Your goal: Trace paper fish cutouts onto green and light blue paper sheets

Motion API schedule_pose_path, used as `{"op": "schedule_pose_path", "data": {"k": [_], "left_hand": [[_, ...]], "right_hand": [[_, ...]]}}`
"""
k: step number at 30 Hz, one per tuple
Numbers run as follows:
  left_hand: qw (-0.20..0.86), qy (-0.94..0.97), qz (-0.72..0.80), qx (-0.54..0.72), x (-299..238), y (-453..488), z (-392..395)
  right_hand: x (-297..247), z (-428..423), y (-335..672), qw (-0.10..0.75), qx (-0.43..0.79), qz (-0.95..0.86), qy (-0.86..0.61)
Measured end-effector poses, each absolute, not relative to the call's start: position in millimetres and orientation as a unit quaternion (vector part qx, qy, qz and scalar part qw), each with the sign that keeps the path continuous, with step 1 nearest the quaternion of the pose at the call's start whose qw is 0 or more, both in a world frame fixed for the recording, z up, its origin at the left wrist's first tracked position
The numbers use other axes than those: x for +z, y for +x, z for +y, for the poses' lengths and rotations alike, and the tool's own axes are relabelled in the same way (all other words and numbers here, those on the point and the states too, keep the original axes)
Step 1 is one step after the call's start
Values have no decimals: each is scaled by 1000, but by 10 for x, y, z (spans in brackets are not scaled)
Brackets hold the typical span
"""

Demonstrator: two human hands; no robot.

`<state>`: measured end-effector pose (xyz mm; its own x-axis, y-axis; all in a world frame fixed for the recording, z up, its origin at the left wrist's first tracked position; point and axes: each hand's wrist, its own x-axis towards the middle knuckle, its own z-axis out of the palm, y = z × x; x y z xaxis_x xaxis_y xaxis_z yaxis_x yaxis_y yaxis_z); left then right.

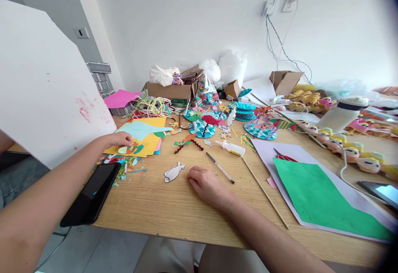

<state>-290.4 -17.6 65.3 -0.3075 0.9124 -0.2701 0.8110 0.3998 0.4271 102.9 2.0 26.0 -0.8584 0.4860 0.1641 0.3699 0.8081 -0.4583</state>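
Observation:
My left hand [120, 139] reaches out at the left and grips the lower edge of a large white sheet [40, 86] that stands tilted up over the table's left side; the sheet has red smears. Beneath that hand lies a stack of coloured paper [146, 138], yellow with a light blue sheet on top. My right hand [207, 186] rests on the wooden table [174, 211], fingers curled down, nothing visible in it. A small paper fish cut-out [174, 172] lies just left of it, and a pen [219, 167] just beyond it.
A black phone [91, 193] lies at the table's left front edge amid paper scraps. A glue bottle [230, 148] and thin wooden stick [264, 192] lie mid-table. Green paper [320, 198] on a white sheet fills the right. Decorated blue plates, boxes and bags crowd the back.

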Motion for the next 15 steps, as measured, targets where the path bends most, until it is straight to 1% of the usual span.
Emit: {"op": "schedule_pose_path", "data": {"k": [4, 9, 15], "left_hand": [[257, 528, 796, 147, 725, -2834, -243], [248, 519, 797, 182, 788, -2719, -273], [229, 537, 793, 172, 705, -2620, -246]], "right_hand": [[247, 20, 1037, 144, 209, -941, -224], [260, 13, 1038, 138, 210, -940, -232], [290, 6, 1032, 129, 217, -939, -235]]}}
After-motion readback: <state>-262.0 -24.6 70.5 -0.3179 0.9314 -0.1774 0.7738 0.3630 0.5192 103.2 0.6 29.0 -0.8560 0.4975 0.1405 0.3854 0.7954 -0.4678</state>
